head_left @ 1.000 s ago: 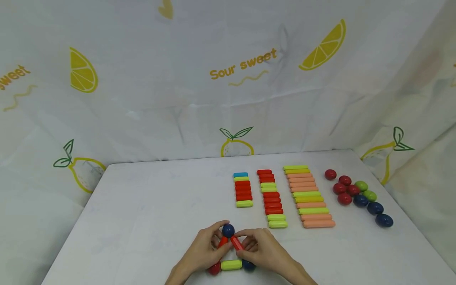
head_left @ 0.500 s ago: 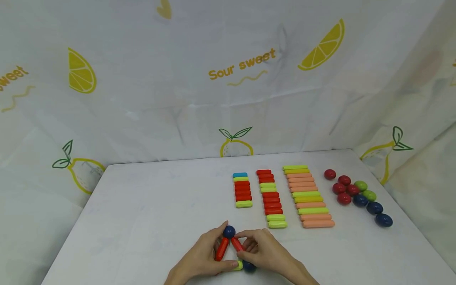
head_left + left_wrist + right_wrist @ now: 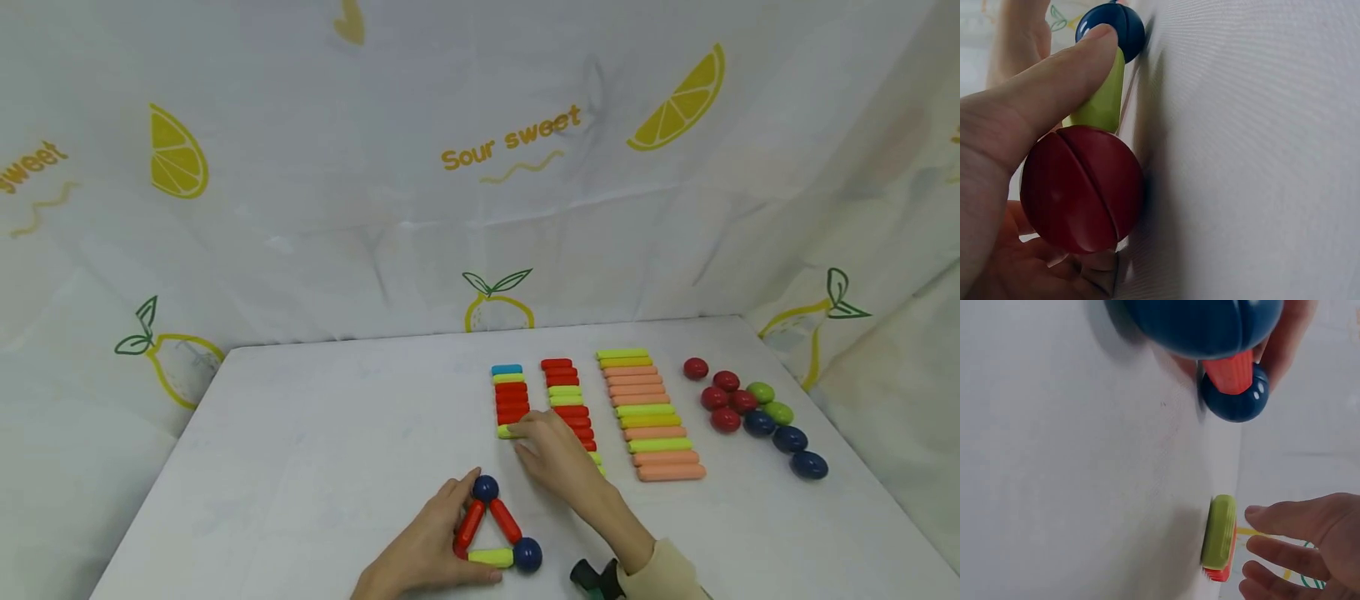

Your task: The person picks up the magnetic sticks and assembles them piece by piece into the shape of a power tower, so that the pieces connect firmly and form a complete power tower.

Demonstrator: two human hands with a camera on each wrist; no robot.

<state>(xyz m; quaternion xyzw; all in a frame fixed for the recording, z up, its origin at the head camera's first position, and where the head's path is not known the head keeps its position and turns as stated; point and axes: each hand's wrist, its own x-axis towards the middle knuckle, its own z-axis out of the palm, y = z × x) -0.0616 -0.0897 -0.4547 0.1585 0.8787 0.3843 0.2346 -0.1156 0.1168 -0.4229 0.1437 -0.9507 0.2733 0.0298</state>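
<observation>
A flat triangle lies near the table's front edge: two red sticks, a green stick, a blue ball at the top and another blue ball at the right corner. My left hand holds its left side, with the thumb pressed on the green stick beside the red ball. My right hand reaches with straight fingers to the nearest green stick of the left column. Its fingertips are just beside that stick's end.
Three columns of sticks lie on the white table: short red and green ones, a middle column and long orange and green ones. Red, green and blue balls cluster at the right. A lemon-print cloth hangs behind.
My right hand has let go of the triangle and moved up and right to the left stick column. The left hand stays on the triangle, which now lies whole on the table.
</observation>
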